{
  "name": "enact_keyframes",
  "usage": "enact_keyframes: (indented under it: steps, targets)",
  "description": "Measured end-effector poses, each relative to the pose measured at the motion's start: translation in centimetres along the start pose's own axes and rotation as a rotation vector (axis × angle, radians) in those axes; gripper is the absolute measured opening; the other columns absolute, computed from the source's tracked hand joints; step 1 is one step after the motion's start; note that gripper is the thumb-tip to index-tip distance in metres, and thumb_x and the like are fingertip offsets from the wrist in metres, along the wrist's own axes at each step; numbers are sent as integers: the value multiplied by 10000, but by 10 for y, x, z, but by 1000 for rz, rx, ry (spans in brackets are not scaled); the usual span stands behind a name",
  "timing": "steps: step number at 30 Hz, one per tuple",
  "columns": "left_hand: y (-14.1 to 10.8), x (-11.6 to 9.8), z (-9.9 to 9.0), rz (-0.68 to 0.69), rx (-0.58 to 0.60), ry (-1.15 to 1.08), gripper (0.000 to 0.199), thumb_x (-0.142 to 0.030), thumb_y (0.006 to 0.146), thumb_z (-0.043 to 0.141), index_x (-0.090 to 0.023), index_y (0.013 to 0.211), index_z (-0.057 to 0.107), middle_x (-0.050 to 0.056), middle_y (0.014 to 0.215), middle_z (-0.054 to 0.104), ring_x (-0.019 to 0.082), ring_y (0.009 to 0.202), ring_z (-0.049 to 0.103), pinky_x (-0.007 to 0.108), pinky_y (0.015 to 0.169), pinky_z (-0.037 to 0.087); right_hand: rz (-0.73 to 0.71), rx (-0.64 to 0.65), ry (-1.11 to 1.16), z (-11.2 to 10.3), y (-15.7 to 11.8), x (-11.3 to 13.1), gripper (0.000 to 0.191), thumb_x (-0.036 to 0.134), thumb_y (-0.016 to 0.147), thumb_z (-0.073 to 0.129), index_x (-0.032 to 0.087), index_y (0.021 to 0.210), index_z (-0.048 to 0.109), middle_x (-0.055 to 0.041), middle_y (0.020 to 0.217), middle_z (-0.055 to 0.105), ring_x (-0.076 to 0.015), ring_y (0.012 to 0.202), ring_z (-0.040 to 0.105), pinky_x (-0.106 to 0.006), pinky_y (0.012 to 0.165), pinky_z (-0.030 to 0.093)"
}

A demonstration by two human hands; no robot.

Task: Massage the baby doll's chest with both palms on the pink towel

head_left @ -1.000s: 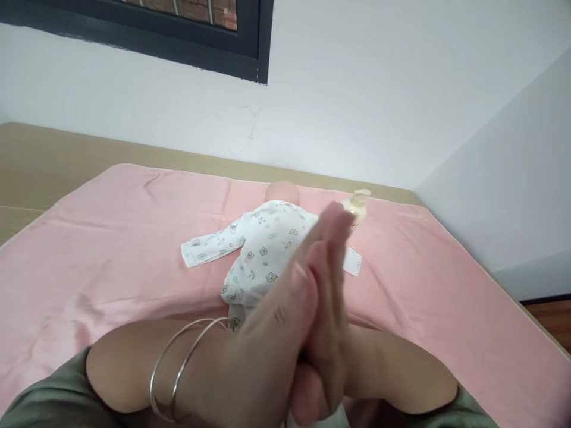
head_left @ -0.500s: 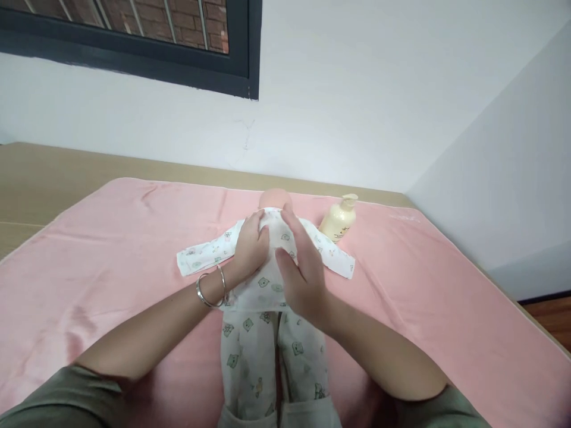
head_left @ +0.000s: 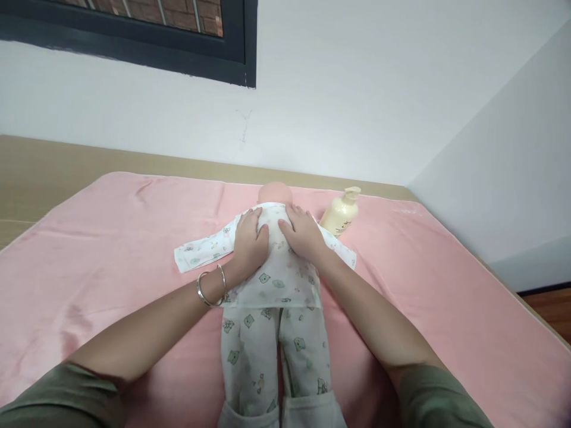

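Note:
A baby doll (head_left: 275, 193) lies stretched out with its head toward the wall. It wears a white printed top (head_left: 276, 285) with long sleeves spread to both sides, and matching trousers (head_left: 254, 356). My left hand (head_left: 250, 244) rests flat on the left side of the upper part of the top, fingers toward the head, thumb apart. On the right side, my right hand (head_left: 304, 233) lies the same way, fingers stretched out. Between the two thumbs a strip of printed cloth shows. Two silver bangles (head_left: 212, 288) circle my left wrist.
A pink sheet (head_left: 111, 249) covers much of the wooden surface (head_left: 53, 163). Close to the doll's right-hand sleeve, a pale yellow pump bottle (head_left: 341, 211) leans at a tilt. Behind are a white wall (head_left: 348, 89) and a dark window frame (head_left: 238, 41).
My right hand has come down from above the top and now lies flat on its upper right side. My left hand has stayed in place. The view has shifted slightly.

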State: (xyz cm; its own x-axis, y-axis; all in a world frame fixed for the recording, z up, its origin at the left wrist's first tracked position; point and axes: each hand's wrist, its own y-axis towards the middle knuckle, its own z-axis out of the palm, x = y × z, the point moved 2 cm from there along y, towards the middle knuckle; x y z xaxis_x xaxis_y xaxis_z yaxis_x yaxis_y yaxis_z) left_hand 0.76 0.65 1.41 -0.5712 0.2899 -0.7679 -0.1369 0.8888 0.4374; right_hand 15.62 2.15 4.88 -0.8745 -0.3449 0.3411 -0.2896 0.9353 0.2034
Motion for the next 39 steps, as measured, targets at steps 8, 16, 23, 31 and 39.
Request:
enact_keyframes:
  steps: [8, 16, 23, 31, 39]
  targets:
    - [5, 1, 0, 116, 63, 43, 394, -246, 913, 358, -182, 1174, 646, 113, 1259, 682, 270, 1193, 602, 501, 1124, 449, -310, -19, -42, 11, -27, 33, 555, 181, 987, 314, 62, 1510, 456, -154, 1616, 413, -301, 1552, 289, -557, 1284, 176]
    - [0, 1, 2, 69, 10, 104, 458, -268, 898, 390, -135, 1270, 623, 133, 1356, 645, 298, 1325, 543, 522, 1211, 381, 38, -13, -58, 0, 6, -8, 582, 331, 1029, 302, 17, 1493, 459, -241, 1569, 450, -368, 1491, 391, -568, 1230, 295]
    - [-1, -7, -1, 131, 110, 136, 475, -213, 960, 282, -179, 1288, 624, 84, 1425, 627, 272, 1472, 434, 607, 1297, 136, -251, 86, -59, 4, -24, 29, 607, 221, 989, 302, 18, 1559, 352, -197, 1656, 313, -329, 1576, 215, -573, 1268, 240]
    - [-1, 2, 5, 51, 44, 111, 514, -248, 890, 395, -143, 1364, 565, 142, 1484, 562, 310, 1484, 410, 586, 1284, 216, 13, 3, -40, 0, 3, -2, 627, 346, 1017, 327, -19, 1523, 398, -238, 1599, 401, -352, 1519, 351, -547, 1244, 303]
    - [0, 3, 1, 63, 48, 8, 489, -361, 1001, 289, -161, 1315, 605, 126, 1434, 609, 277, 1420, 479, 545, 1261, 280, -270, -72, -72, 12, -30, 35, 551, 208, 989, 330, 14, 1483, 478, -213, 1614, 393, -336, 1556, 273, -563, 1274, 239]
